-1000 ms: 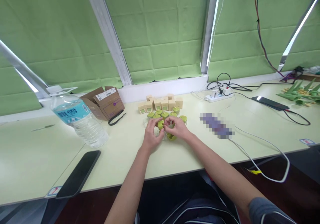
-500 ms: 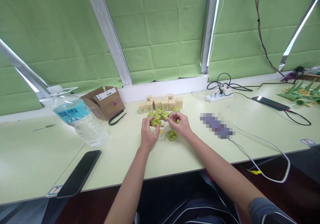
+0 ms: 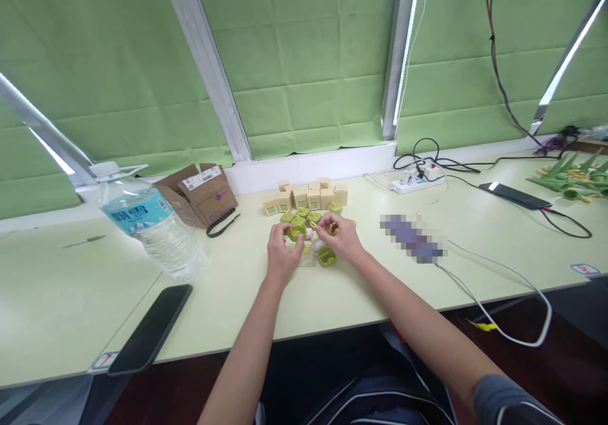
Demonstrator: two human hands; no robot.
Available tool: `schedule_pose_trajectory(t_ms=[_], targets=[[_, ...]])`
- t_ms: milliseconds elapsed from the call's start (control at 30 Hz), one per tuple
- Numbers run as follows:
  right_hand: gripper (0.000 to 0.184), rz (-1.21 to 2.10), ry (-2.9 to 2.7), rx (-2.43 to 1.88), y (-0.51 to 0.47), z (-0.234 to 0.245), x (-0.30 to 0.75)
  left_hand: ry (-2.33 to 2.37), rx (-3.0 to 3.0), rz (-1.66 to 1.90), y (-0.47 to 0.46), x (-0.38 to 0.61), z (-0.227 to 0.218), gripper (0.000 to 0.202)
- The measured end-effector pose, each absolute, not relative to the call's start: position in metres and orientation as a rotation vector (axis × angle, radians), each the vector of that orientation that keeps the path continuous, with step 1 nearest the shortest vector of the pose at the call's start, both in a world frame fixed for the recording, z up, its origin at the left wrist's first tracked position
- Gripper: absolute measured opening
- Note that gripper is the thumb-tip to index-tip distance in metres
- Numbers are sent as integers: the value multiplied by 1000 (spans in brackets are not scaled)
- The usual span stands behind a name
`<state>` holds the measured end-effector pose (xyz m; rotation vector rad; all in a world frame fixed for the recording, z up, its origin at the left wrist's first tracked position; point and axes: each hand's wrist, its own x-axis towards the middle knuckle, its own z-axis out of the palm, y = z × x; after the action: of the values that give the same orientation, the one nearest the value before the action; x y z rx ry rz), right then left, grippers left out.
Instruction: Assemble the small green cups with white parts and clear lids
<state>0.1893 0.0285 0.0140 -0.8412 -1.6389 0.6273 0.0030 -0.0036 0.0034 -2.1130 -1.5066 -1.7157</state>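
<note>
Above the pale table [image 3: 247, 285], the left hand [image 3: 284, 253] grips a rounded olive-green plastic cup [image 3: 297, 230] between parted thumb and fingers, hollow facing up toward the wearer, long axis roughly sideways. The right hand [image 3: 342, 240] pinches a slim yellow piece [image 3: 313, 225], tip pointing left. A clear square container [image 3: 308, 259] shows something yellow inside. The clear bottle's [image 3: 173, 247] blue label [image 3: 137, 213] is too blurred to read.

Single head-worn view, forward and down across the table [image 3: 228, 304]
</note>
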Motion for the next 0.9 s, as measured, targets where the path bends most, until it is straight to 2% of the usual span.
schedule_pose_trajectory(t_ms=[267,500,667,900], targets=[[9,450,-1813,-837,33,8,189,-1701,-1987,-1691,1,1,2,14],[6,270,-1959,-905,35,6,188,-1880,-1932,-1624,4,-1,-1,18],[9,104,-2055,-966,38,3,184,-1996,-1937,-1536,6,-3,-2,20],[13,43,-2108,-1036,45,-4,179,-2045,-1992,-1449,9,-8,-8,16]])
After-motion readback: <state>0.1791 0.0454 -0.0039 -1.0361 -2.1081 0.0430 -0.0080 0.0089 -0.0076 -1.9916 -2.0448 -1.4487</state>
